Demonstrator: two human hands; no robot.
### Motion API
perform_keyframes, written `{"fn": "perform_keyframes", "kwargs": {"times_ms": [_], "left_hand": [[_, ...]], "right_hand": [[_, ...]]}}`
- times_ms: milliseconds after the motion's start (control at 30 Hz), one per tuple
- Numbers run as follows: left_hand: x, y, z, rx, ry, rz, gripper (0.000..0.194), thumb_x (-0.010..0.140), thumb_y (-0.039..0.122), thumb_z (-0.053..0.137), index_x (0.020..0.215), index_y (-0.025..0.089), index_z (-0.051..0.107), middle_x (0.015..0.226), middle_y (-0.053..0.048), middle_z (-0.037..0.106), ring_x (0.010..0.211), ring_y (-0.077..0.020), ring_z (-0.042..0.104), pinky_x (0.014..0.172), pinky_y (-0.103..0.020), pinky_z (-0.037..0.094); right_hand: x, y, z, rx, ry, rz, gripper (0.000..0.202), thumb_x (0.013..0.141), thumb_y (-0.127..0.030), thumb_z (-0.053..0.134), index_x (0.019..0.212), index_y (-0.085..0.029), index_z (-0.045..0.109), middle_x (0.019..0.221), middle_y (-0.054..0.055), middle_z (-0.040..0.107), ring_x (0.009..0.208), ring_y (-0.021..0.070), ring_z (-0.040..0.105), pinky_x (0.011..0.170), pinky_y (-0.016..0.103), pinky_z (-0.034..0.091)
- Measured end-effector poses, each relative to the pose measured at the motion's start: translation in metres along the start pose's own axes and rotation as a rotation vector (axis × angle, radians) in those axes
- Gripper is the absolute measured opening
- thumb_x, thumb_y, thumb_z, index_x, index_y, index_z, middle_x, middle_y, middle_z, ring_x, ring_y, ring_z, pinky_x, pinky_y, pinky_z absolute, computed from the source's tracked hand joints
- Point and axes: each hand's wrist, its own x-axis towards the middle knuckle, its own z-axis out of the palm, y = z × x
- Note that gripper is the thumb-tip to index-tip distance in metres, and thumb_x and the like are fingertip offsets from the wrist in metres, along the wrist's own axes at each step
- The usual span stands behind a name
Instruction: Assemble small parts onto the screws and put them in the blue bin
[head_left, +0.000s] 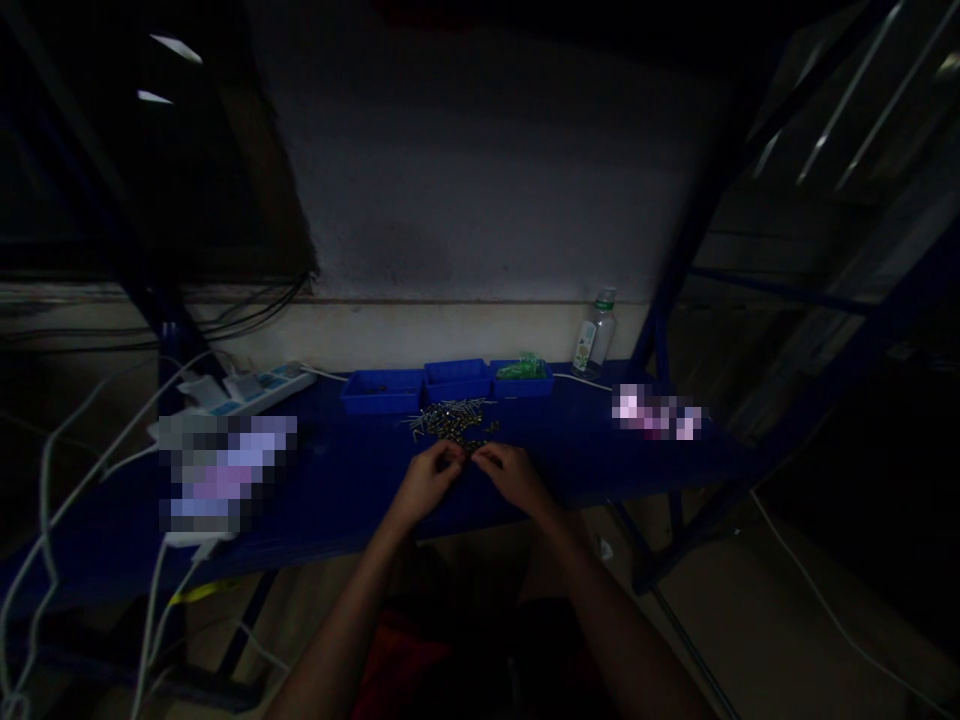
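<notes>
My left hand [431,480] rests at the near side of a pile of small metal parts [450,415], its thumb and fingers pinched together. Close beside it, my right hand [514,476] is also closed in a pinch, the fingertips pointing toward those of the left. Whatever lies between the fingers is too small and dark to name. The pile mixes thin silvery pieces, like screws or pins, with brass-coloured bits. A few dark pieces lie just beyond the fingertips, and it is unclear whether the fingers touch them.
Behind the pile stand three blue bins: a left bin [382,404], a middle bin [456,390] and a right bin [523,388] with green pieces. A bottle [595,335] stands at the back right of the blue table [330,500]. A power strip [259,392] and cables lie left.
</notes>
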Motion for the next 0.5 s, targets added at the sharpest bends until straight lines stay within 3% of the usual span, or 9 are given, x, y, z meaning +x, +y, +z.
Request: {"fn": "perform_keyframes", "kwargs": {"times_ms": [333, 500], "left_hand": [[0.0002, -0.0049, 0.0018, 0.034, -0.040, -0.011, 0.023, 0.078, 0.036, 0.054, 0.085, 0.016, 0.063, 0.075, -0.001, 0.064, 0.068, -0.0147, 0.058, 0.062, -0.022, 0.043], [0.0002, -0.0025, 0.0018, 0.005, -0.021, -0.036, 0.030, 0.078, 0.040, 0.055, 0.094, 0.016, 0.065, 0.083, -0.004, 0.068, 0.076, -0.0176, 0.061, 0.068, -0.024, 0.045]], "right_hand": [[-0.0016, -0.0064, -0.0038, -0.015, -0.069, -0.023, 0.019, 0.087, -0.029, 0.047, 0.081, -0.019, 0.063, 0.076, 0.000, 0.066, 0.069, 0.0116, 0.060, 0.063, 0.019, 0.040], [-0.0007, -0.0029, -0.0033, 0.029, -0.044, 0.008, 0.017, 0.086, -0.027, 0.047, 0.084, -0.019, 0.062, 0.079, 0.001, 0.067, 0.073, 0.0133, 0.061, 0.068, 0.022, 0.043]]}}
